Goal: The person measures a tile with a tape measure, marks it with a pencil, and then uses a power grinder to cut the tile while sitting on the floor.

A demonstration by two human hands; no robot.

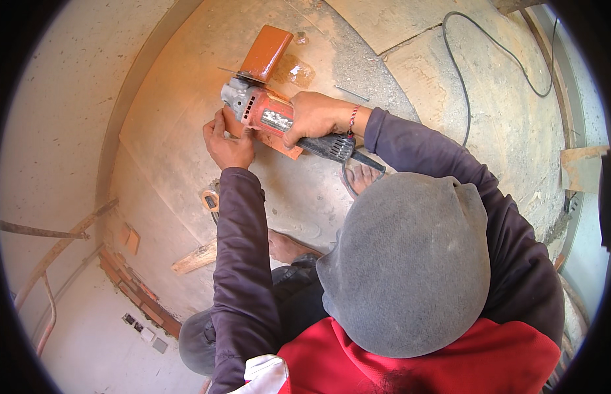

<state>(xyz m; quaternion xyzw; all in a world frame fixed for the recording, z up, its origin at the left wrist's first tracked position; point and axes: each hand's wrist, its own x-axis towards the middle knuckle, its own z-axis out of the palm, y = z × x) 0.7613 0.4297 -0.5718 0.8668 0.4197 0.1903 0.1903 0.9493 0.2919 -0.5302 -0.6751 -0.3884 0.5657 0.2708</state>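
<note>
Pointing away from us, the red grinder (269, 113) lies between our two hands, its head just beside the left and its body under the right. Our right hand (316, 117) is wrapped around that body, thumb on the near side. We have the left hand (229, 142) closed, thumb and bent fingers on either side of an orange strip (289, 148), which runs partly hidden beneath the grinder. At the tool's front, the thin disc (232, 73) stands by the near end of a glossy orange tile (268, 51); whether they touch, we cannot tell. Beside the tile, we see a wet patch (297, 71) on the concrete floor (168, 171), with a thin rod (351, 92) to its right. Nearer us, a tape measure (210, 199) sits by our left sleeve (240, 262), and a length of wood (194, 258) juts out past it. Far right, a dark cable (458, 79) curves across the floor.
</note>
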